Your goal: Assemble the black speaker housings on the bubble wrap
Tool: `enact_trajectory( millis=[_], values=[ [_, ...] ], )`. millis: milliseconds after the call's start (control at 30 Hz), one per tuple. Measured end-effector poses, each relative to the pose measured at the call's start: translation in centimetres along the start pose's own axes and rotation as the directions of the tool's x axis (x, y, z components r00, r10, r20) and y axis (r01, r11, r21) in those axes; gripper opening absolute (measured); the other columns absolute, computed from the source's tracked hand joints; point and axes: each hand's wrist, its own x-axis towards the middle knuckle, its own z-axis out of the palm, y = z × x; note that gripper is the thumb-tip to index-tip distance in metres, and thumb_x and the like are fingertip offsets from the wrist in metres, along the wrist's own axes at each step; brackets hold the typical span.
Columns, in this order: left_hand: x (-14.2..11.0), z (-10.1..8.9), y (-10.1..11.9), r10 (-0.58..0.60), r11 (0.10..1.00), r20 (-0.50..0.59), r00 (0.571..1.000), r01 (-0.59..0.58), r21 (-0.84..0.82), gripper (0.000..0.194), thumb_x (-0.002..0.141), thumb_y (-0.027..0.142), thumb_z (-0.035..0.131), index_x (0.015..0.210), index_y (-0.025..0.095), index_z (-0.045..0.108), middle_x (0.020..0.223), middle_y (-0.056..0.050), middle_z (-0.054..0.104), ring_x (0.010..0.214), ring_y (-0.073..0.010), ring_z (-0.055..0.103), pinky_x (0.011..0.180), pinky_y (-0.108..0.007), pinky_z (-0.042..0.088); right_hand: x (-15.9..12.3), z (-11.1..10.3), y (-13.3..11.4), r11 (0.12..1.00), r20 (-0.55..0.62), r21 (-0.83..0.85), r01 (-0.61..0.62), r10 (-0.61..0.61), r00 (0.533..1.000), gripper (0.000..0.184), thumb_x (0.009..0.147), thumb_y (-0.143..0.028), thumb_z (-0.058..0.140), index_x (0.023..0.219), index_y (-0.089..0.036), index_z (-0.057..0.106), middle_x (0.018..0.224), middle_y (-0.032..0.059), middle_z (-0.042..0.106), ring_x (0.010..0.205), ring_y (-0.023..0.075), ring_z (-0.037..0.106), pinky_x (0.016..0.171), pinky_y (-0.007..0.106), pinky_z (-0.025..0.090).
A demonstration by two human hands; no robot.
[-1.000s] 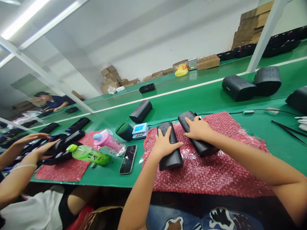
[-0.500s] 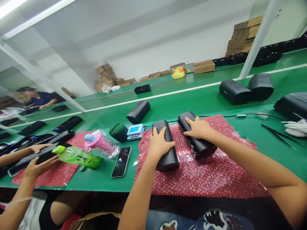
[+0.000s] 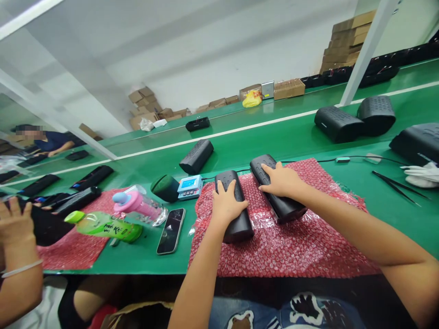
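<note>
Two long black speaker shells with a dimpled pattern rest side by side on a sheet of red bubble wrap point(image 3: 308, 256). My left hand point(image 3: 228, 205) lies over the left shell point(image 3: 240, 230), thumb on its right side and fingers over the top. The right shell point(image 3: 291, 211) is slanted, its far end leaning left. My right hand point(image 3: 283, 182) grips it from above and the right, fingers reaching across to its left side. Both undersides are hidden.
Left of the wrap are a phone point(image 3: 170, 231), a pink-lidded cup point(image 3: 144, 208), a green bottle point(image 3: 106, 225) and a blue-white meter point(image 3: 190, 187). Tweezers point(image 3: 396, 188) and white gloves point(image 3: 421, 174) lie right. More shells point(image 3: 196, 156) stand behind. A co-worker's hand point(image 3: 15, 224) is far left.
The right shell has rolled in my right hand, so its dark open edge on the left no longer shows. My left hand stays on its shell. The co-worker's hand has risen.
</note>
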Motion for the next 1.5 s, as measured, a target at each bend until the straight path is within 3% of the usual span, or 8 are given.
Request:
enact_trajectory(
  millis=[133,400,1500],
  values=[
    [-0.05,0.05,0.17,-0.003,1.000,-0.006,1.000,0.003,0.013,0.086,0.072,0.051,0.066,0.147,0.034,0.028,0.157,-0.014,0.006,0.138,-0.0440,0.022,0.109,-0.051,0.029,0.37,0.78,-0.39,1.000,0.007,-0.004,-0.013,0.013,1.000,0.083,0.085,-0.063,0.061,0.151,-0.028,0.024,0.141,0.0285,0.027,0.103,0.0397,0.058,0.084,0.044,0.048],
    [-0.09,-0.08,0.36,-0.010,0.999,0.010,1.000,0.010,0.033,0.085,0.074,0.052,0.065,0.148,0.034,0.026,0.157,-0.015,0.004,0.141,-0.0425,0.016,0.110,-0.051,0.029,0.67,0.65,-0.91,1.000,0.016,0.010,-0.023,0.022,1.000,0.085,0.085,-0.065,0.061,0.151,-0.026,0.024,0.142,0.0296,0.026,0.109,0.0400,0.054,0.088,0.044,0.046],
    [0.12,0.18,-0.06,0.017,0.999,-0.020,1.000,-0.016,0.035,0.084,0.075,0.056,0.064,0.147,0.035,0.026,0.157,-0.013,0.008,0.139,-0.0410,0.023,0.110,-0.049,0.029,0.67,1.00,-0.40,0.999,0.001,0.034,-0.033,0.033,0.999,0.089,0.082,-0.068,0.063,0.151,-0.027,0.025,0.142,0.0285,0.026,0.107,0.0389,0.056,0.087,0.042,0.046]
  ],
)
